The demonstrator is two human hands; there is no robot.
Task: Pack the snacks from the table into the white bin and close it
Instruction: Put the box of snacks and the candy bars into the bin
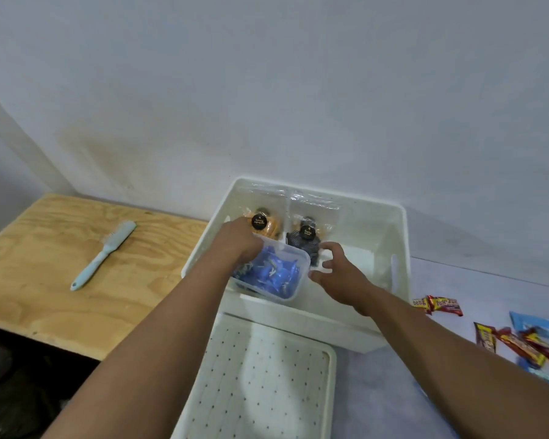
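Note:
The white bin point(377, 331) stands open against the wall. Inside it, at the back, lie two clear snack bags with black round labels, one orange point(268, 228) and one dark point(305, 240). A clear plastic tub point(293, 288) full of blue wrapped sweets sits in the bin's near left part. My left hand point(235, 242) grips the tub's far left edge. My right hand point(336, 270) holds the tub's right corner between thumb and curled fingers. The bin's white dotted lid point(267, 381) lies flat in front of the bin.
Loose red-and-yellow snack bars point(444, 305) and blue packets point(539, 323) lie on the table at the right. A wooden board point(45, 296) at the left carries a pale blue brush point(103, 255). A dark gap point(19, 391) opens at the lower left.

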